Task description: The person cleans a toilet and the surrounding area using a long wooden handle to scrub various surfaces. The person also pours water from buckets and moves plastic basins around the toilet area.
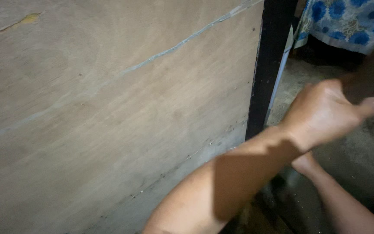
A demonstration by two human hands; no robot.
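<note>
My left hand (325, 115) reaches across to the right, back of the hand up, thumb pointing right. Its fingers are closed around a dark brown, blurred stick-like thing (371, 69) that runs up toward the right edge. My right hand (307, 164) lies lower, just under the left wrist, and is mostly hidden by it. Only its base and the forearm coming in from the bottom right show. I cannot tell what it touches.
A large brown plywood panel (109, 108) fills the left side, with a pale scratch across it. A black upright post (268, 65) borders it. A blue flowered cloth (347, 21) hangs at the top right above a grey concrete floor (360, 151).
</note>
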